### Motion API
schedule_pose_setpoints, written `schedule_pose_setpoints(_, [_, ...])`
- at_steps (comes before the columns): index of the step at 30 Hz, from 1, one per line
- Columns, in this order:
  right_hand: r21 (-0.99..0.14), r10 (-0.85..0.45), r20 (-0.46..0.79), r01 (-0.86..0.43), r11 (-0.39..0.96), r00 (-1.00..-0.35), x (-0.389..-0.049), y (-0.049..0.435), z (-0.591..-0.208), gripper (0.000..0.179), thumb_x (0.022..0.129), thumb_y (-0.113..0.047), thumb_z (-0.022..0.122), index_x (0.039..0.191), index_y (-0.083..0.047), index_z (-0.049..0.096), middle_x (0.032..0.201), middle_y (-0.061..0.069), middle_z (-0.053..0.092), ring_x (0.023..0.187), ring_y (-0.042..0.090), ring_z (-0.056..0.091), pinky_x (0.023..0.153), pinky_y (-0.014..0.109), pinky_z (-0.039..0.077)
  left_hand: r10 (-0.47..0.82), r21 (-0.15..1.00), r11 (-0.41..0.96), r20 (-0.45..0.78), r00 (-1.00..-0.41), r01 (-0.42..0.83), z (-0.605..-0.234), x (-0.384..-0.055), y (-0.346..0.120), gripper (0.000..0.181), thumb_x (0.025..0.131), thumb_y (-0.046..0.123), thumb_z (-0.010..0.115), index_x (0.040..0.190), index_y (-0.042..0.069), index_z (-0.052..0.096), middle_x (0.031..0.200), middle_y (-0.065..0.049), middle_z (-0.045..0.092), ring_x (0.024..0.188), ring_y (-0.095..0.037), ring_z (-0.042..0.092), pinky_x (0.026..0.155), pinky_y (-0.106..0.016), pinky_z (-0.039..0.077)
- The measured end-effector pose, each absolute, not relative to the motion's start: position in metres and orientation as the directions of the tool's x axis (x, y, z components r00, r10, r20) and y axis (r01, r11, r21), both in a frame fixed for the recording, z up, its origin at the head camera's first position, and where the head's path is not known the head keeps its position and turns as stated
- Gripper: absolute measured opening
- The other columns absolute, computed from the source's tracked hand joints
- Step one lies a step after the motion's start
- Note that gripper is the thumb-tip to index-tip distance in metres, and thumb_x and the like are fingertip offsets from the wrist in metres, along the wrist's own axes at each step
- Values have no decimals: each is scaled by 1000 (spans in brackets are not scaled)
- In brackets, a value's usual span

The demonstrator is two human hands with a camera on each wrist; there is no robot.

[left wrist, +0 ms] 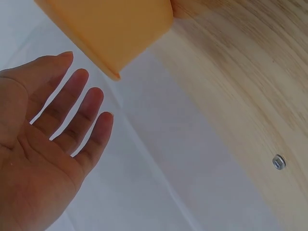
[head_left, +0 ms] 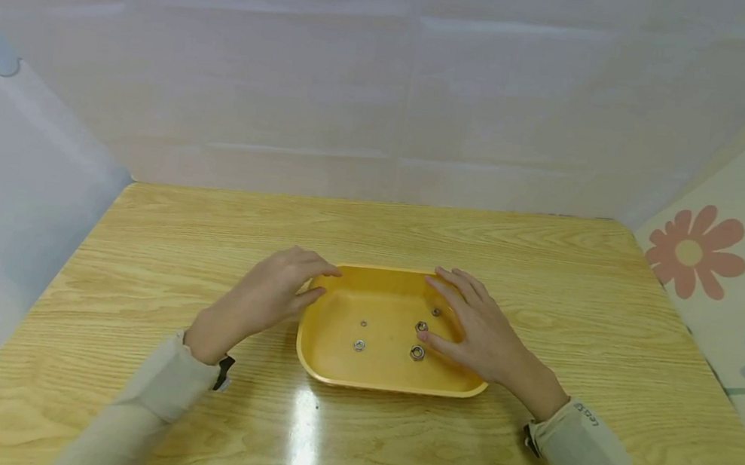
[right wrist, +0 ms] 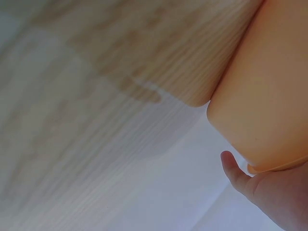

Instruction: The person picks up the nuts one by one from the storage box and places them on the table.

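A yellow plastic tray (head_left: 385, 374) with rounded corners stands on the wooden table. Inside it lie several metal nuts of different sizes; two, such as this nut (head_left: 359, 345), are left of centre. Others, among them a larger nut (head_left: 417, 353) and a small nut (head_left: 436, 312), lie toward the right. My left hand (head_left: 271, 290) hovers at the tray's left rim, fingers spread and palm bare in the left wrist view. Over the right rim reaches my right hand (head_left: 487, 335), fingers loosely extended, its thumb overlapping the edge of a nut (head_left: 421, 327) in the head view.
One loose flanged nut (left wrist: 279, 162) rests on the wood in the left wrist view. The table (head_left: 211, 215) meets a pale covered wall (head_left: 398, 114) at the back. Flower-printed sheeting (head_left: 690, 254) hangs on the right.
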State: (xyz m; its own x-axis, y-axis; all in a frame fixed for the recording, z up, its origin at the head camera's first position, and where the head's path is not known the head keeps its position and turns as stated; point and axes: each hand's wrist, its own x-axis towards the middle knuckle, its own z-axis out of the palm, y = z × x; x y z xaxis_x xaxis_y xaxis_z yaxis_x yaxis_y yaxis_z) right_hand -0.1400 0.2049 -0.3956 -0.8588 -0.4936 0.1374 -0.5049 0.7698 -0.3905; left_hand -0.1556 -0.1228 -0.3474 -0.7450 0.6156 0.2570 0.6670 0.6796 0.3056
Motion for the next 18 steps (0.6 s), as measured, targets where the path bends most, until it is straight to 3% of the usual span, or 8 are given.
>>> schedule_pose_setpoints(18, [-392, -496, 141, -509, 766, -857, -141, 205, -396, 80, 88, -50, 70, 152, -14, 39, 161, 13, 31, 149, 41, 22, 116, 65, 23, 670, 305, 641, 225, -707, 705, -358, -157, -102, 30, 87, 7, 75, 116, 10, 72, 113, -4, 73, 104, -24, 67, 93, -39, 55])
